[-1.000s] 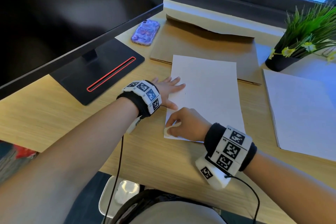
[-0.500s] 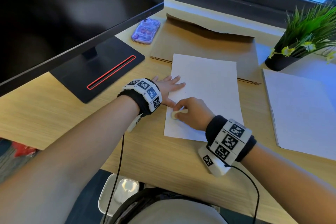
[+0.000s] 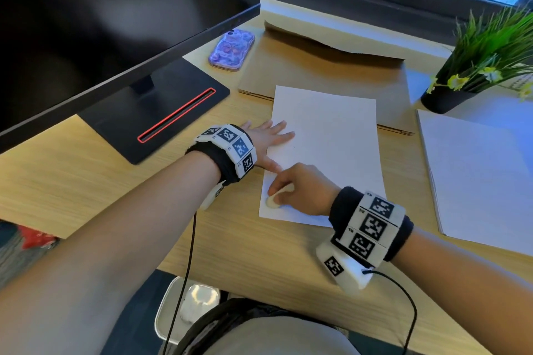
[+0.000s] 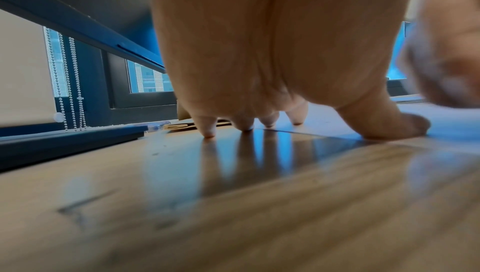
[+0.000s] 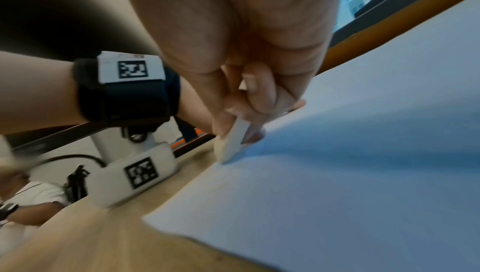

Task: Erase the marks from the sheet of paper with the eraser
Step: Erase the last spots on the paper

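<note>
down low — right hand [image 3: 302, 190] curled round eraser [image 3: 272, 201]

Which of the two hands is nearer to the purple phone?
The left. The left hand lies flat on the paper's left edge, just below the phone. The right hand pinches the eraser near the paper's bottom-left corner, farther away.

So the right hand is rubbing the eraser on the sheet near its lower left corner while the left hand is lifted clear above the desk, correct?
Not quite. The left hand is not lifted: the head and left wrist views show its fingers spread and pressing down, on the desk and the edge of the sheet. The rest holds: the right hand pinches the eraser on the sheet near its lower left corner.
</note>
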A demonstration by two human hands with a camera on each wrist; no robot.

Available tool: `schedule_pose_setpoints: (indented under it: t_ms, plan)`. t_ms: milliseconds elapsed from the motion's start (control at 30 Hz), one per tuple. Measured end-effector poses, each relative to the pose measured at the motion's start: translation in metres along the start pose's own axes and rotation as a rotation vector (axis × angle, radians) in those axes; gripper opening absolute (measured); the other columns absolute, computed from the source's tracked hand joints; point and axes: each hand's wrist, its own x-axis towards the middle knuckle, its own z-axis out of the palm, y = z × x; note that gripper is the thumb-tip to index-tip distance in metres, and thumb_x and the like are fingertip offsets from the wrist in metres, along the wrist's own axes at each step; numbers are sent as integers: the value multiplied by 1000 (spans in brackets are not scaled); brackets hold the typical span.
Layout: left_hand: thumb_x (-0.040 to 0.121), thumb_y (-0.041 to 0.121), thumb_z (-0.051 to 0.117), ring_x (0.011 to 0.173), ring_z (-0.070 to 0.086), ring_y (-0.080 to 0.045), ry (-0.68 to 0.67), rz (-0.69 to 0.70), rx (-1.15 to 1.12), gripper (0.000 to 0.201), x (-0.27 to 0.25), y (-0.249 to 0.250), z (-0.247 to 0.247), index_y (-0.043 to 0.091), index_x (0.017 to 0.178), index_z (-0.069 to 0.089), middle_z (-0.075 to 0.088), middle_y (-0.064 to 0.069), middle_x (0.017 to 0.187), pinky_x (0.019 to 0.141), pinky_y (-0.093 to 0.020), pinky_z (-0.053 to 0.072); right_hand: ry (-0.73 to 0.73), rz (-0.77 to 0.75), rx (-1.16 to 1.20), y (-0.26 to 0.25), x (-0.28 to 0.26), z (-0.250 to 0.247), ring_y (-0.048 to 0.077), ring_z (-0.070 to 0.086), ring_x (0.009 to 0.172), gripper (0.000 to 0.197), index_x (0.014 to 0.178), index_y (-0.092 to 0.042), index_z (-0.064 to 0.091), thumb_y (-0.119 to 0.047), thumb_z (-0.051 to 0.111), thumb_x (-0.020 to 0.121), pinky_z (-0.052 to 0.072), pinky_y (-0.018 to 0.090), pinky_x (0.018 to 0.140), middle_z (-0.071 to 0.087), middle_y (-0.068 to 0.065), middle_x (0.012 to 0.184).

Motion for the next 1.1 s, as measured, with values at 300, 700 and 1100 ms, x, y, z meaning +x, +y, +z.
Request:
schedule_pose_setpoints:
  t_ms: [300,700,1100]
  plan:
    - [90,52,50,146,-10,-21,-11,1,17,87,0,0,-1,29,150,-10,-19,3,157,115,-56,3,22,16,45,-3,3,6,13,56,107,17,103,-13,71,-15,63,88,32,14,80,65,-1,113]
    - [91,49,51,146,-10,-20,5,5,14,86,-2,1,0,29,150,-8,-18,3,157,115,-55,2,47,3,125,-6,2,12,9,53,99,15,99,-13,72,-15,64,86,33,17,81,61,-6,105]
    - [88,54,52,146,-10,-20,7,2,-8,89,-4,3,-1,29,150,-7,-17,3,157,114,-53,2,155,113,162,10,8,-5,10,52,97,16,101,-15,71,-21,66,87,34,19,79,65,2,109]
